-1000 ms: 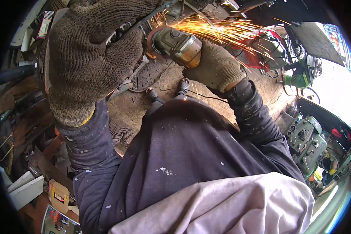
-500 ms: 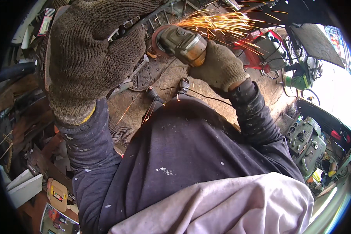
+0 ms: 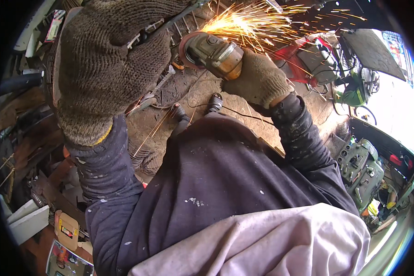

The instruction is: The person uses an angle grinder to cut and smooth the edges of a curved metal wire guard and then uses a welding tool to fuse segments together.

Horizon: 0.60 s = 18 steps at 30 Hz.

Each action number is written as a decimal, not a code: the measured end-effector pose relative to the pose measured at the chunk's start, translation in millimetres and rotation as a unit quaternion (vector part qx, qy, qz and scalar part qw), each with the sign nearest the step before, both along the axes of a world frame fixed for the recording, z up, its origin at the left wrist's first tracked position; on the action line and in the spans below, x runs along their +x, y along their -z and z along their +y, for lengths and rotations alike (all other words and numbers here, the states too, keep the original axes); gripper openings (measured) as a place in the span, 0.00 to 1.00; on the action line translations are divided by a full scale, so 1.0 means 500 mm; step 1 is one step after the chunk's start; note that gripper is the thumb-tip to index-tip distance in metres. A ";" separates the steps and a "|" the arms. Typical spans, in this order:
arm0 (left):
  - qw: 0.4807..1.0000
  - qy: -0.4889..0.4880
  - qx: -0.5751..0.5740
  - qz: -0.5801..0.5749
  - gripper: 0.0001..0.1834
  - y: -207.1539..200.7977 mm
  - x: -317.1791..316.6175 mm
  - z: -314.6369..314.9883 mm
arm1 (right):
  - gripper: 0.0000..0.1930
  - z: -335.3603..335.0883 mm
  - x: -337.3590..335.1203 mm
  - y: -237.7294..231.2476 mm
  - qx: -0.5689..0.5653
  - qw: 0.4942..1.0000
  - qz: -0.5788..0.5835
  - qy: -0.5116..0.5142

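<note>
In a ribbed brown knit glove, my left hand (image 3: 101, 69) looms large at the upper left. Its fingers wrap round a thin dark metal bar (image 3: 178, 20) that has short rods sticking out along it; much of the bar is hidden by the glove. My right hand (image 3: 262, 80), gloved too, is closed round the body of an angle grinder (image 3: 221, 55). The grinder's reddish disc (image 3: 185, 48) points up and left, beside the bar. Bright orange sparks (image 3: 248, 23) stream from the disc toward the upper right. The exact contact spot is hard to make out.
My sandalled feet (image 3: 215, 102) stand on a dirty floor below the grinder. A dark cable (image 3: 244, 113) crosses the floor there. To the right are a red and grey machine (image 3: 310, 62), a tilted board (image 3: 375, 51) and a green machine (image 3: 362, 170). Scrap wood (image 3: 32, 152) crowds the left.
The spark stream has grown brighter and denser near the disc. The grinder has shifted very slightly downward; both hands keep their hold. My feet and the dark clothing have shifted a little.
</note>
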<state>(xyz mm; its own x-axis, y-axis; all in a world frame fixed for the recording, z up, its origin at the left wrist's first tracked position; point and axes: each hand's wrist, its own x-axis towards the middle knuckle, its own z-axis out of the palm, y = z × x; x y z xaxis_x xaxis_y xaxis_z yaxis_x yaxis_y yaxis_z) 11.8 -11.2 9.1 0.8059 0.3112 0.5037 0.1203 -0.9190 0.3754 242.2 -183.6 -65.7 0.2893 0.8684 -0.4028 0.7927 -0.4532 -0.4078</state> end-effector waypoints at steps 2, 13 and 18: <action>0.996 0.064 -0.054 -0.030 0.20 0.006 -0.007 0.012 | 0.32 0.001 0.008 0.027 0.035 0.999 -0.022 -0.011; 0.989 -0.014 -0.145 -0.012 0.20 0.012 -0.002 -0.003 | 0.36 -0.006 0.014 0.031 0.014 1.000 -0.016 0.008; 0.988 0.024 -0.153 -0.015 0.20 0.014 0.002 -0.001 | 0.34 0.002 0.016 0.024 0.010 1.000 -0.013 0.019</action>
